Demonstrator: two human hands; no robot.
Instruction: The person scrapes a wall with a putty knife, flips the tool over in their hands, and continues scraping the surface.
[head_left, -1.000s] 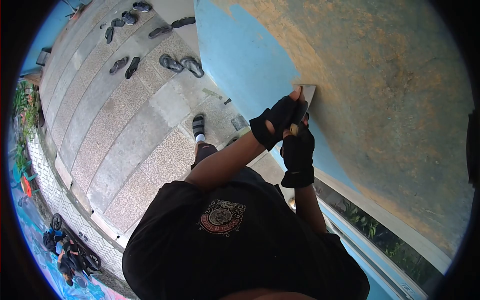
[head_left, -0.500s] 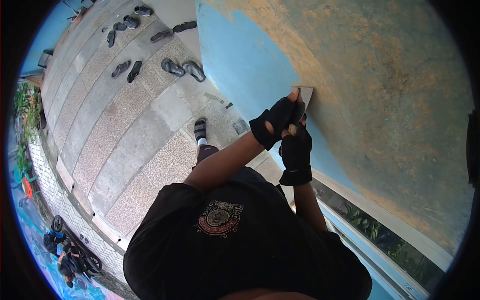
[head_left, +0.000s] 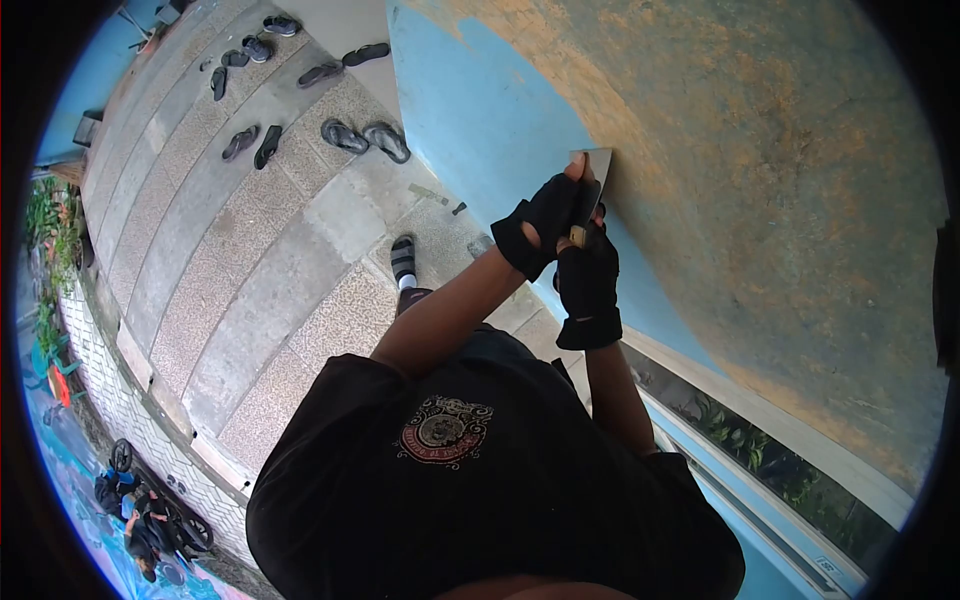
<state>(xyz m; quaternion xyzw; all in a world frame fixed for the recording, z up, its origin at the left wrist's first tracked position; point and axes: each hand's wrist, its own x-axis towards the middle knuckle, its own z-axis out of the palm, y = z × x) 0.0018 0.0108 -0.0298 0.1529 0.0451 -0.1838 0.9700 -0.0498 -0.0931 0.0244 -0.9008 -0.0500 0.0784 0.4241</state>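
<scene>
Both my hands wear black fingerless gloves and grip one scraper [head_left: 598, 172] with a flat metal blade. My right hand [head_left: 588, 285] is closed round its handle, whose butt end shows above the glove. My left hand [head_left: 548, 222] is closed on the tool further forward, fingers pressed along the blade. The blade's edge meets the wall [head_left: 720, 200] at the border between light blue paint [head_left: 480, 110] and a bare, brown-grey patch. My fingers partly hide the handle.
Several sandals and slippers [head_left: 345, 136] lie on the tiled paving [head_left: 260, 280] to the left. A small dark-handled tool [head_left: 459, 209] lies near my foot. Plants [head_left: 740, 440] grow beyond a ledge at lower right. A person [head_left: 140, 540] is beside a motorcycle [head_left: 185, 520] at far lower left.
Both hands and the scraper have moved a little forward and slightly left along the wall. The grip looks the same. The person by the motorcycle has shifted slightly in view.
</scene>
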